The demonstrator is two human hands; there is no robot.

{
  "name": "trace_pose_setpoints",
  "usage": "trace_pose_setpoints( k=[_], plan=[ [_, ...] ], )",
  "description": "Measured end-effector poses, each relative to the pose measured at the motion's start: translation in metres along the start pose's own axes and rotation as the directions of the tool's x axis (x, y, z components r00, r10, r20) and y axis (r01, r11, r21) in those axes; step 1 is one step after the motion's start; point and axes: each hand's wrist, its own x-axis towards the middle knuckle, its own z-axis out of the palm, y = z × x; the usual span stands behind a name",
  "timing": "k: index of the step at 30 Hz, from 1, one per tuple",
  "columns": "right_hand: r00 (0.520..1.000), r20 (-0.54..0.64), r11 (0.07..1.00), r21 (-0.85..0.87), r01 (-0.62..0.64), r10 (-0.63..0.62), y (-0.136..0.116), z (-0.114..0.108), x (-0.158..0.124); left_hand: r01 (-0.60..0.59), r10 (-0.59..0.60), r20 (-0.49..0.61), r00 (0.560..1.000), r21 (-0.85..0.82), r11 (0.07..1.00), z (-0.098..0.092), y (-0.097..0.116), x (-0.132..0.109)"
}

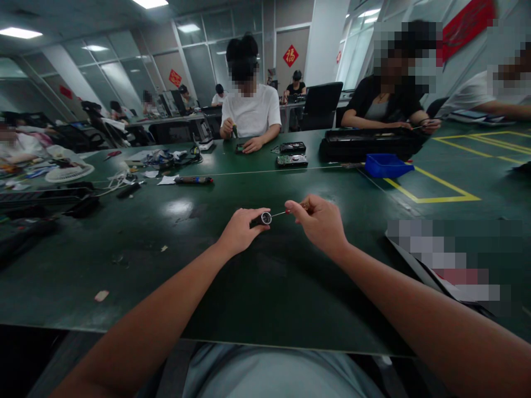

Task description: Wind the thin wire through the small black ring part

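Observation:
My left hand (240,228) is closed around a small dark cylindrical part (262,219) with a round silver end that faces right. My right hand (320,221) pinches a thin tool (286,212), a slim metal shaft whose tip reaches the part's silver end. Both hands are held just above the dark green table (232,287), in the middle, in front of me.
A screwdriver (193,179) lies further back on the table. A blue tray (385,165) and a black case (365,145) stand at the back right, hard drives (292,160) behind the middle. Cables and clutter fill the left. People sit across the table and at the right.

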Motion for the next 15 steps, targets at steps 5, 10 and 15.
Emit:
trace_pose_setpoints(
  k=[5, 10, 15],
  plan=[
    [0.996, 0.03, 0.996, -0.023, 0.082, -0.081, 0.0028, 0.0005, -0.001, 0.002, -0.002, -0.01, 1.0, -0.01, 1.0, 0.0011, -0.0018, -0.0003],
    [0.969, 0.104, 0.975, 0.036, 0.22, -0.222, 0.0002, -0.0023, -0.0015, 0.012, -0.012, -0.013, 1.0, -0.029, 1.0, 0.0011, -0.0034, -0.0004],
    [0.938, 0.148, 0.95, 0.048, 0.308, -0.312, 0.0007, -0.0037, -0.0021, 0.004, -0.004, -0.022, 1.0, -0.035, 0.999, 0.0023, -0.0048, -0.0005]
  ],
)
